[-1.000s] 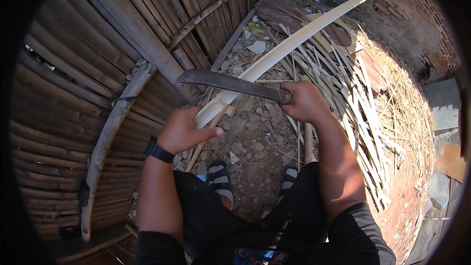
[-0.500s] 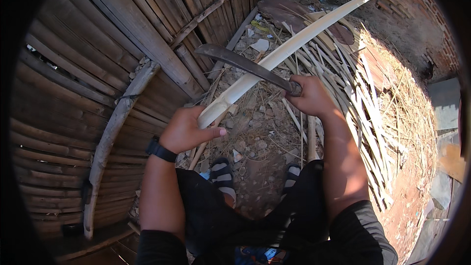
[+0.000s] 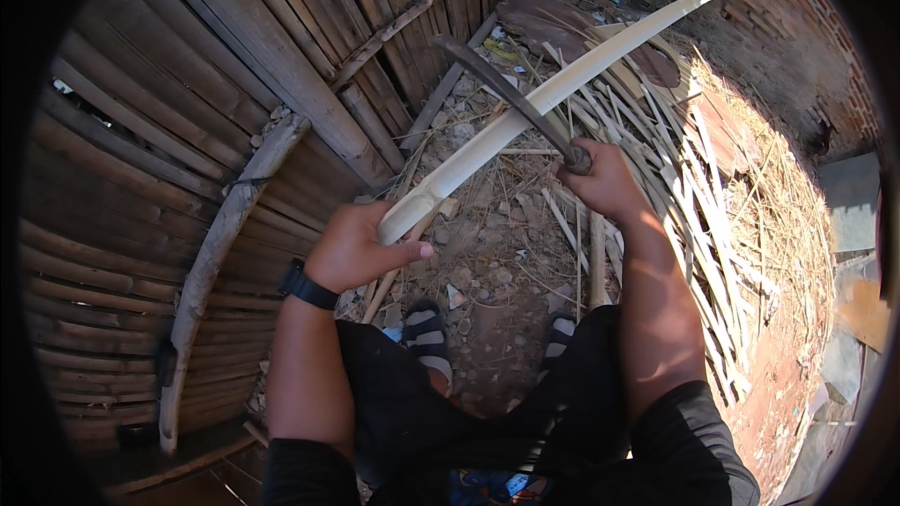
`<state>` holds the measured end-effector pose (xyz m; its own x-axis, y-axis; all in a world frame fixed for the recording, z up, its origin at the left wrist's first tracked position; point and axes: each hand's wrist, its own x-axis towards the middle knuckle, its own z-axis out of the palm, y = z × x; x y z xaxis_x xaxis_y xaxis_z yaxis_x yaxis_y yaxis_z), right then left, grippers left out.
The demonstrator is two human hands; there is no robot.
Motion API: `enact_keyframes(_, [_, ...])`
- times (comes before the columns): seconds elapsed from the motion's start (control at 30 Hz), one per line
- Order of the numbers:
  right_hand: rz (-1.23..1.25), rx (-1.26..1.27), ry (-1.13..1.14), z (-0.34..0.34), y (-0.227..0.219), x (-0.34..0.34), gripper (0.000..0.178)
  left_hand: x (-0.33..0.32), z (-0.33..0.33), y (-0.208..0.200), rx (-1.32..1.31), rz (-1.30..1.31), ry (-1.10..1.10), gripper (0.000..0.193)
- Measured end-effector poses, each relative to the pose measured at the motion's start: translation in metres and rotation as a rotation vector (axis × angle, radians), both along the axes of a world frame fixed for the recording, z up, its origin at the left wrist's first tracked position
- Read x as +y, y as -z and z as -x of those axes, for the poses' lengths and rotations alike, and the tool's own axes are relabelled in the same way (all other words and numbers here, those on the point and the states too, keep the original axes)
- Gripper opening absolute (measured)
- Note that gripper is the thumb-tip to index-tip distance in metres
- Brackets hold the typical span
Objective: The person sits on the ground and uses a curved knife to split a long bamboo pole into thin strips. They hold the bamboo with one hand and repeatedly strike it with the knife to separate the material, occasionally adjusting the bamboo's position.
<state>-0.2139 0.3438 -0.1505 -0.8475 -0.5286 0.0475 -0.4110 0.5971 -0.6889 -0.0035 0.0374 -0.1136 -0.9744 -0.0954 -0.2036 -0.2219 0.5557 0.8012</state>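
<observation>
My left hand [image 3: 361, 248] grips the near end of a long, pale split bamboo piece [image 3: 572, 80], its thumb stretched along the near side. The hollow inner face of the bamboo is turned up, and its far end reaches toward the brick wall. In my right hand [image 3: 603, 178] is a machete [image 3: 511, 94], fingers wrapped round its handle. The dark blade crosses over the bamboo near its middle, tip pointing up and left. Whether the edge touches the bamboo I cannot tell.
A bamboo-slat wall [image 3: 141, 150] with a curved pole [image 3: 220, 253] stands close on my left. Split strips [image 3: 698, 234] lie heaped on the right over straw and wood shavings. A brick wall [image 3: 750, 19] closes the far side. Rubble covers the ground [image 3: 487, 262] between my sandalled feet.
My right hand has shifted slightly to the right and away from me along the bamboo. The machete's blade has turned to a steeper angle. My left hand and the bamboo hold nearly still.
</observation>
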Motion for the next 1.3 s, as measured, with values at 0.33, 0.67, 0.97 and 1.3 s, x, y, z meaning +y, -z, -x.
enact_keyframes(0.33, [0.136, 0.099, -0.124, -0.028, -0.003, -0.021, 0.027, 0.005, 0.009, -0.002, -0.037, -0.050, -0.009, 0.048])
enact_keyframes(0.67, [0.188, -0.206, 0.133, 0.001, 0.011, 0.000, 0.026, 0.000, 0.010, -0.001, -0.036, 0.148, 0.008, 0.050])
enact_keyframes(0.97, [0.121, -0.143, 0.052, 0.012, 0.013, 0.005, 0.032, 0.009, 0.008, -0.006, 0.064, 0.238, 0.038, 0.051])
enact_keyframes(1.3, [-0.047, 0.079, -0.066, -0.006, -0.004, 0.000, 0.035, 0.008, 0.006, -0.002, 0.100, 0.347, 0.047, 0.053])
